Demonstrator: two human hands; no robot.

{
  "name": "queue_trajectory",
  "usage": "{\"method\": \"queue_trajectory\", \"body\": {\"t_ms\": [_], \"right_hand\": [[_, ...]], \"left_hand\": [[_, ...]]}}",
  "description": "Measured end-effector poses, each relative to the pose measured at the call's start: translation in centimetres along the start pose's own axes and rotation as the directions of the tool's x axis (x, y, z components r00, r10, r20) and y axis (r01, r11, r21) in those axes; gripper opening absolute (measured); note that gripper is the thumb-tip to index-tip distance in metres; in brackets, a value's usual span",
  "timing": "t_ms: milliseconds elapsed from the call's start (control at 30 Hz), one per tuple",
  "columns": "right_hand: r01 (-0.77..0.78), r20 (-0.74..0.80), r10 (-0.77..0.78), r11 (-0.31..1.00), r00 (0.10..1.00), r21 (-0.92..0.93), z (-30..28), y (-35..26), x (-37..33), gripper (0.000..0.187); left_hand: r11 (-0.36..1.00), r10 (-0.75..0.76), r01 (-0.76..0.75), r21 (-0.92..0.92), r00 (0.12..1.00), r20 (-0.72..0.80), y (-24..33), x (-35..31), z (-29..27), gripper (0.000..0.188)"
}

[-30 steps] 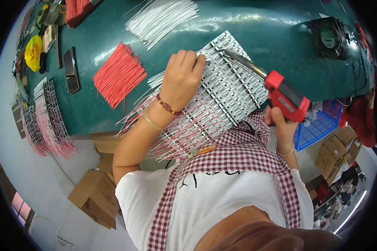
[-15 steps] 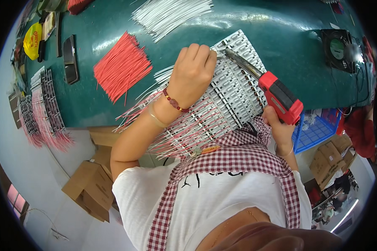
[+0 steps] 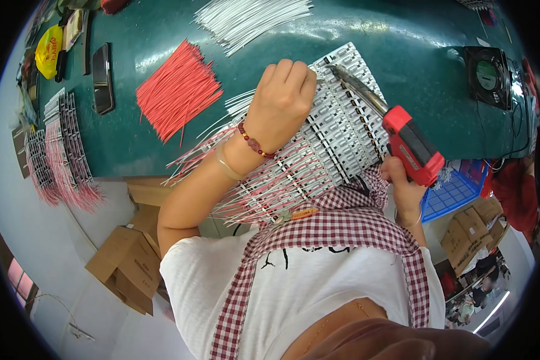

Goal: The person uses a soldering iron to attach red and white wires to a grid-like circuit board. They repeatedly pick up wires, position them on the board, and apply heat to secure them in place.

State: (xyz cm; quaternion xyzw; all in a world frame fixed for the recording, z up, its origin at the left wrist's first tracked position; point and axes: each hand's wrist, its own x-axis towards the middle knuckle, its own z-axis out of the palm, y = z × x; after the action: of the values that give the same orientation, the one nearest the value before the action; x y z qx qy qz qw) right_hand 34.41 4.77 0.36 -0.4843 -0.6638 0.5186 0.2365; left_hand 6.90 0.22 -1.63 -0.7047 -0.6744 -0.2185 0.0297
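Observation:
My right hand [image 3: 404, 191] grips a red-and-black soldering gun [image 3: 415, 147], its thumb along the handle. The gun's metal tip reaches the upper part of a panel of small grey-white modules [image 3: 336, 135] with black parts. Close to that tip, my left hand [image 3: 284, 99] is closed in a pinch over the panel's upper left edge; what its fingertips hold is hidden behind the knuckles. Red and white wires [image 3: 276, 189] stick out from the panel's lower left rows. Several white wires [image 3: 240, 103] show just left of my left hand.
On the green table [image 3: 414, 66] lie a red wire bundle [image 3: 179, 90], a white wire bundle [image 3: 252, 21] and a phone [image 3: 102, 78]. Wired panels [image 3: 60, 150] hang over the left edge. At right are a black fan [image 3: 486, 77], a blue basket [image 3: 453, 195] and cardboard boxes [image 3: 468, 237].
The soldering gun and my right hand have shifted slightly right, the tip a little higher on the panel. My left hand stays pinched beside it. The whole view has shifted a little.

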Motion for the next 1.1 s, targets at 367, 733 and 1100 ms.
{"method": "queue_trajectory", "body": {"t_ms": [367, 733, 1100], "right_hand": [[-0.045, 0.049, 0.036, 0.977, 0.998, 0.209, 0.0, -1.4, -0.4, 0.041], [-0.051, 0.094, 0.041, 0.992, 0.995, 0.112, -0.4, 0.8, -1.1, 0.025], [0.106, 0.118, -0.104, 0.994, 0.988, -0.009, -0.7, 1.8, -1.1, 0.017]], "left_hand": [[0.996, 0.057, -0.051, 0.072, 0.995, -0.083, 0.2, 0.2, -0.8, 0.025], [0.999, 0.048, -0.048, -0.019, 0.999, -0.018, 0.7, -0.4, 0.1, 0.023], [0.999, 0.045, -0.045, -0.015, 0.999, 0.0, 0.8, -0.3, 0.1, 0.023]]}}
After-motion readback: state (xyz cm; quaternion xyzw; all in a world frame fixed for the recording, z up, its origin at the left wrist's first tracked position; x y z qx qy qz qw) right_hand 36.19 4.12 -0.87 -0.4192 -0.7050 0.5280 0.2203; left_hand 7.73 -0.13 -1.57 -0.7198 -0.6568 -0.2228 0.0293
